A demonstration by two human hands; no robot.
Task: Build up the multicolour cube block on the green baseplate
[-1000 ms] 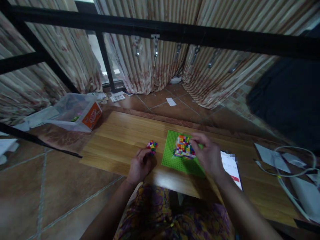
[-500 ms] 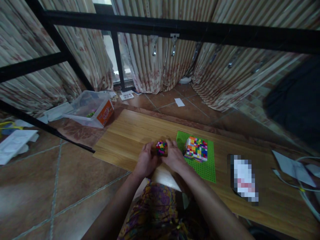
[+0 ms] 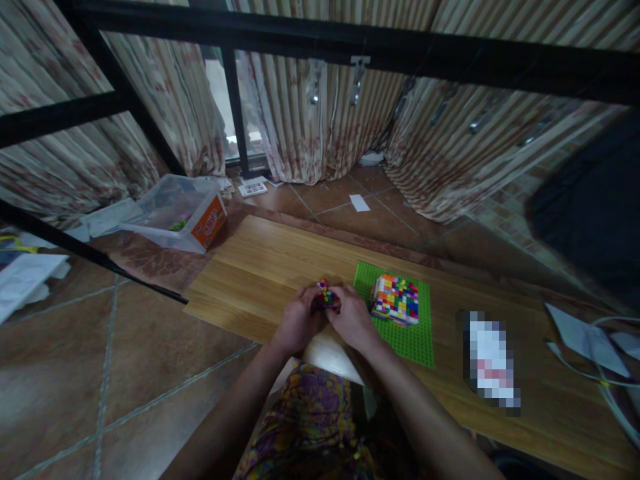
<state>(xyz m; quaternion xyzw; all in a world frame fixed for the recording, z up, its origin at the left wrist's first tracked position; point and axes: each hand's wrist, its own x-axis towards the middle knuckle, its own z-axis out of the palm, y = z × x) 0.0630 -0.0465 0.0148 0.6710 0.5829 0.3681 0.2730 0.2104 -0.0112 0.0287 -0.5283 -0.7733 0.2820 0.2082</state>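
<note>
Between my two hands is a small cluster of multicoloured toy bricks, partly covered by the fingers. My left hand grips it from the left, fingers curled. From the other side my right hand has its fingers closed on the same bricks. Just right of my right hand, a green studded baseplate lies on the wooden table. A block built of many coloured bricks stands on that baseplate.
The low wooden table runs left to right. A clear plastic box with an orange label sits beyond its left end. At the right lie a blurred-out object, white paper and cables. A black metal frame crosses above.
The brick cluster has been turned and drawn in, so fewer of its bricks show between the fingers. Both hands sit closer together around it. The view has shifted slightly.
</note>
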